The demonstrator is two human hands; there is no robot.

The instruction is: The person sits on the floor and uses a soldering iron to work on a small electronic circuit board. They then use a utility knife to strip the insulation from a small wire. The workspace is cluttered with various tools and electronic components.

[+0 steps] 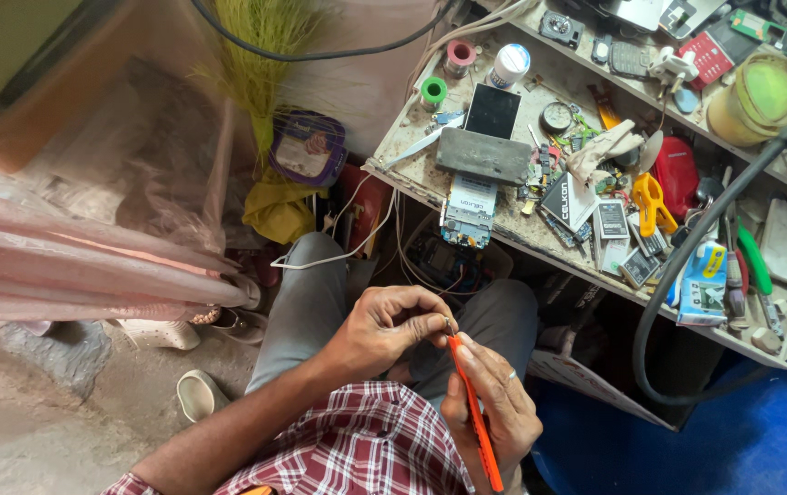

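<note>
Orange screwdriver (474, 414) is gripped in right hand (494, 412), long axis pointed up-left at small part (448, 324) pinched by left hand (389, 330), tip touching, below cluttered bench (393, 151).

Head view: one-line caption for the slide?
Seated person's right hand holds an orange screwdriver to a small part pinched in the left hand, beside a cluttered workbench.

Dark phone screen (492, 111) on workbench (393, 147)
</note>
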